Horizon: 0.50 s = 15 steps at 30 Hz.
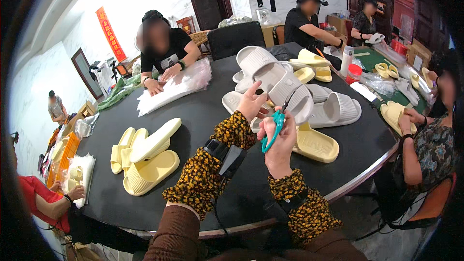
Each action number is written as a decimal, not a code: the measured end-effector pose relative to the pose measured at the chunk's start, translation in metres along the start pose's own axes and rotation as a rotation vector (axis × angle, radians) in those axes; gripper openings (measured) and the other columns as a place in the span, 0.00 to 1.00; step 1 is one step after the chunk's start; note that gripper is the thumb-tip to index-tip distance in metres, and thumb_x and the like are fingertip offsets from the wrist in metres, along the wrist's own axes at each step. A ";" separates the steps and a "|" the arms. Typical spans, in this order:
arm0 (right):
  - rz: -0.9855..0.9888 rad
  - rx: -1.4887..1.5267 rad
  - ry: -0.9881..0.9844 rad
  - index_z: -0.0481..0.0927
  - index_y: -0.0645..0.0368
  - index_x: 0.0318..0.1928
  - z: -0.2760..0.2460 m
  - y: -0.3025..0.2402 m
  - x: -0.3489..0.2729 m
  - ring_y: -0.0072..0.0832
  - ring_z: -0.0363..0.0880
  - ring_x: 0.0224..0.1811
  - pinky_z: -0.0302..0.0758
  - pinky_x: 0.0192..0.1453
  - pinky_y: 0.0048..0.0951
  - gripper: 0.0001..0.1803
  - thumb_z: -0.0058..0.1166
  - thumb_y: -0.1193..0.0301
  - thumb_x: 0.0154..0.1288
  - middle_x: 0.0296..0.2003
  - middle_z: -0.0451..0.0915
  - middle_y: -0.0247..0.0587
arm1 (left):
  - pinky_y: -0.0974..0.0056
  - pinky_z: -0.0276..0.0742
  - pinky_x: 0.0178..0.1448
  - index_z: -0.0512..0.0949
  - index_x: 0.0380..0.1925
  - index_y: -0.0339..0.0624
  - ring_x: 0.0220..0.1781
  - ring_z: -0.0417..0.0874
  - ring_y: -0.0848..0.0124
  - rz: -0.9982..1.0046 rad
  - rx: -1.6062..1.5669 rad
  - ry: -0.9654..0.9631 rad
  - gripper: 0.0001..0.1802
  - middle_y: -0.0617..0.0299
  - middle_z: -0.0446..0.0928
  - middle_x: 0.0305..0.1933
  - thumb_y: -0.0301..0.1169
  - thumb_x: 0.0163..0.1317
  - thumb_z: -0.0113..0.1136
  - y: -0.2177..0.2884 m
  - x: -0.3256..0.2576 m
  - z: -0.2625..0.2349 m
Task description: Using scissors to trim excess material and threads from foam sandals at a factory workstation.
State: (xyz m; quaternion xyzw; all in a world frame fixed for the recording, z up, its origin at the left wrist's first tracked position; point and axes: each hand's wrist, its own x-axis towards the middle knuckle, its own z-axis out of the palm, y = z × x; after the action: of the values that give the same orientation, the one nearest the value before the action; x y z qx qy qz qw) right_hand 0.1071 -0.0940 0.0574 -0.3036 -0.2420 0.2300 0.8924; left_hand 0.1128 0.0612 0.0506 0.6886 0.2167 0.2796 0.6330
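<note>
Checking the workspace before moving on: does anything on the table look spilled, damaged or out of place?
Nothing stands out. The grey slippers lie in a loose pile at the left hand, the right hand holds teal scissors, and the yellow slippers are stacked on the black table.

Slippers across the table [203, 116]

Stacked slippers [145, 157] near its left edge; slipper heap [290, 87] centre-right; bag pile [176, 87] behind.

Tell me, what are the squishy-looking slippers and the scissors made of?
The grey slipper under the left hand looks like soft moulded foam or rubber: thick, matte, ribbed, one piece. The scissors in the right hand seem to have teal plastic handles, smooth and shiny, and thin dark blades, probably metal.
</note>
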 end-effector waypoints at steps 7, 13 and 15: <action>0.001 -0.014 -0.008 0.62 0.63 0.52 -0.004 0.005 0.003 0.18 0.70 0.20 0.68 0.23 0.19 0.23 0.53 0.74 0.57 0.27 0.73 0.38 | 0.68 0.77 0.21 0.53 0.63 0.35 0.24 0.81 0.69 -0.025 0.083 -0.029 0.34 0.51 0.78 0.36 0.31 0.58 0.53 0.000 -0.024 -0.011; 0.013 -0.005 -0.020 0.62 0.64 0.53 -0.004 0.011 0.006 0.16 0.70 0.21 0.68 0.23 0.16 0.22 0.52 0.74 0.59 0.28 0.73 0.36 | 0.73 0.74 0.25 0.58 0.59 0.30 0.26 0.79 0.75 -0.048 0.081 0.002 0.28 0.56 0.78 0.34 0.30 0.60 0.52 0.014 -0.049 -0.015; 0.011 0.000 -0.019 0.62 0.64 0.53 -0.004 0.011 0.006 0.17 0.70 0.21 0.68 0.23 0.16 0.23 0.53 0.74 0.59 0.28 0.73 0.35 | 0.71 0.77 0.28 0.61 0.57 0.30 0.27 0.80 0.73 -0.074 0.087 0.018 0.25 0.54 0.77 0.35 0.32 0.63 0.49 0.018 -0.059 -0.020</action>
State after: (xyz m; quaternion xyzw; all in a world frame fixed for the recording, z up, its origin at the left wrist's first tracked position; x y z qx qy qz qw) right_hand 0.1106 -0.0846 0.0494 -0.3026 -0.2486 0.2381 0.8888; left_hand 0.0541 0.0357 0.0625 0.7044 0.2598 0.2524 0.6104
